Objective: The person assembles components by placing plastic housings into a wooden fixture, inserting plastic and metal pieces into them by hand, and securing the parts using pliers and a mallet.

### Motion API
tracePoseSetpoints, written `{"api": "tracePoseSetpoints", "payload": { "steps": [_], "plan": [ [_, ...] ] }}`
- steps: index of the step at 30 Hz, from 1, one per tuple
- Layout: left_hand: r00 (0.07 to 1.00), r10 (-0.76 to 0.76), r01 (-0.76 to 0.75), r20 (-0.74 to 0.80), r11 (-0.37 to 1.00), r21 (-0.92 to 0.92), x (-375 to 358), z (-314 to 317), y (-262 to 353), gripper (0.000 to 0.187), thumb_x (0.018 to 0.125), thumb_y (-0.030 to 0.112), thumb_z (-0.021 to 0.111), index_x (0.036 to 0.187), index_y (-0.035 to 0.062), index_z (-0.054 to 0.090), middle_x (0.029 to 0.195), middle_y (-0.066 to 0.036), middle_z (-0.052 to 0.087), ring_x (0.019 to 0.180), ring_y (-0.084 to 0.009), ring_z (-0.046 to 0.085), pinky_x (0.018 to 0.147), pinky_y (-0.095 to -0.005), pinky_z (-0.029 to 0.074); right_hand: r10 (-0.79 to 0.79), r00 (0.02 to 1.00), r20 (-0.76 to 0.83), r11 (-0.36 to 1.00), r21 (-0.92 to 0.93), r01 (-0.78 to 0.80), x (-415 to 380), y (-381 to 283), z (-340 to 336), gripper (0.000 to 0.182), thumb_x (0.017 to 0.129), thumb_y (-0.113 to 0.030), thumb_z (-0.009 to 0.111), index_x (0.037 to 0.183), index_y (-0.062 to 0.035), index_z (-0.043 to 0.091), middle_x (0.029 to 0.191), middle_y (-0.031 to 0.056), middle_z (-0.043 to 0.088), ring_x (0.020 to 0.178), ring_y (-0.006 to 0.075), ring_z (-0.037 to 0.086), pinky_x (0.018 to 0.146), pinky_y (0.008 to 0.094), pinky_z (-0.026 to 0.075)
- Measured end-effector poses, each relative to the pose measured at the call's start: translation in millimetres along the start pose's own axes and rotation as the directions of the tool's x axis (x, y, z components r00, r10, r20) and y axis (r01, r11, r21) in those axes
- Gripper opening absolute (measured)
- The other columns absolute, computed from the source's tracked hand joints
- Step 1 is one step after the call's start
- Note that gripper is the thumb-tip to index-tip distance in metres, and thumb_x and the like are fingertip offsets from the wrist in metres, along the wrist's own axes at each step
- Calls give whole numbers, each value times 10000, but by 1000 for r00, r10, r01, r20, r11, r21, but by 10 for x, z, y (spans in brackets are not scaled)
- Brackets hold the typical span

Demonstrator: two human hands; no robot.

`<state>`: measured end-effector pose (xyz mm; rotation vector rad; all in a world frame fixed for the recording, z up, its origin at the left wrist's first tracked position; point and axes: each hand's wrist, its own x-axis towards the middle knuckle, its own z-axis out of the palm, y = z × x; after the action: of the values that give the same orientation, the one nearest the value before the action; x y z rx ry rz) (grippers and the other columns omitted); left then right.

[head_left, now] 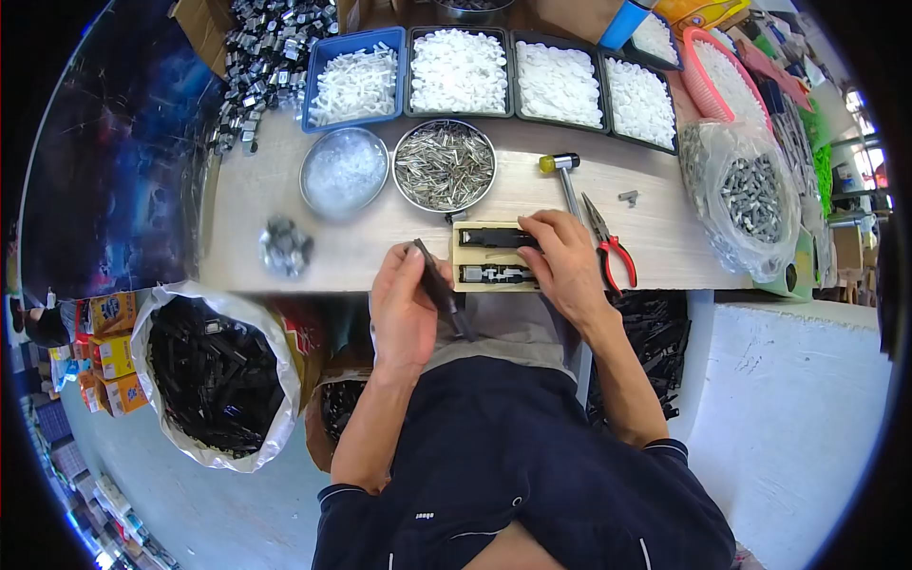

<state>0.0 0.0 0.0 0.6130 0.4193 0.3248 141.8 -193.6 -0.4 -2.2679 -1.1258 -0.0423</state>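
My left hand (401, 309) is closed around a long, thin black plastic part (437, 282), which slants down toward my lap. A cream-coloured block fixture (464, 256) sits at the table's front edge. Lying in its upper slot is a black housing (489, 237), and my right hand (567, 258) has its fingers closed on that housing's right end. The lower slot holds a second housing (494, 275) with white and metal pieces showing inside it. My right fingertips partly hide the fixture's right side.
Behind the fixture stand a bowl of metal pins (445, 166), a clear-lidded bowl (344, 173) and trays of white parts (458, 71). A hammer (564, 176) and red-handled pliers (608, 242) lie to the right. A sack of black parts (217, 375) is at lower left.
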Motion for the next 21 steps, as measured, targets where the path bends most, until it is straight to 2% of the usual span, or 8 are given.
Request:
{"api": "tracePoseSetpoints", "payload": {
  "steps": [2,5,9,12,15,17,18,21],
  "plan": [
    [997,50,-41,-67,990,134,-51,87,-40,105,995,116,665,1000,51,583,949,-56,665,892,-149,646,892,-327,524,-4,993,-115,995,101,16,-99,-182,-62,381,859,-115,762,1213,-37,648,1162,150,633,1072,372,620,933,455,495],
    [998,12,7,-65,961,278,-136,108,-191,86,984,69,669,959,60,587,932,-35,668,852,-116,644,839,-299,536,39,997,-62,941,337,-16,-318,-505,-160,353,851,-74,762,1181,-22,649,1097,152,630,986,370,647,827,444,533],
    [995,-97,99,-21,977,189,-173,133,-280,99,976,64,684,943,65,591,914,-18,665,830,-111,637,809,-291,536,168,984,-56,927,349,-138,-456,-565,-39,356,832,-55,779,1162,-21,652,1053,153,628,938,352,663,764,423,549],
    [998,-67,63,-3,923,378,-192,55,-268,99,971,71,692,1027,31,621,950,-42,660,830,-115,623,796,-282,526,152,986,-72,948,293,-124,-418,-442,-40,355,821,-58,789,1152,-31,662,1048,147,629,926,338,659,762,415,546],
    [957,289,-191,29,552,811,-201,144,-244,234,945,62,709,1157,0,633,1037,-85,649,859,-120,610,766,-272,509,104,992,-75,981,173,-89,-392,-320,-28,349,812,-85,795,1137,-48,674,1050,134,627,937,332,631,796,426,524],
    [948,289,-243,132,390,888,-138,18,-230,322,917,50,721,1221,5,627,1069,-93,629,866,-127,603,730,-271,498,34,996,-84,999,45,-30,-362,-265,-20,347,803,-101,797,1128,-57,681,1048,123,628,951,326,608,822,434,504],
    [942,281,-268,182,306,914,-109,-52,-238,368,902,44,728,1253,8,624,1084,-97,619,870,-131,600,712,-270,492,40,996,-85,997,62,-35,-367,-250,13,347,800,-120,794,1126,-72,687,1046,111,629,978,320,584,855,437,475],
    [923,236,-354,305,205,913,-53,-148,-294,412,873,29,738,1271,23,628,1049,-78,595,848,-147,592,672,-276,475,12,998,-69,1000,-15,-13,-365,-203,87,335,806,-117,788,1125,-80,691,1047,104,628,978,316,588,861,432,473]
  ]
}}
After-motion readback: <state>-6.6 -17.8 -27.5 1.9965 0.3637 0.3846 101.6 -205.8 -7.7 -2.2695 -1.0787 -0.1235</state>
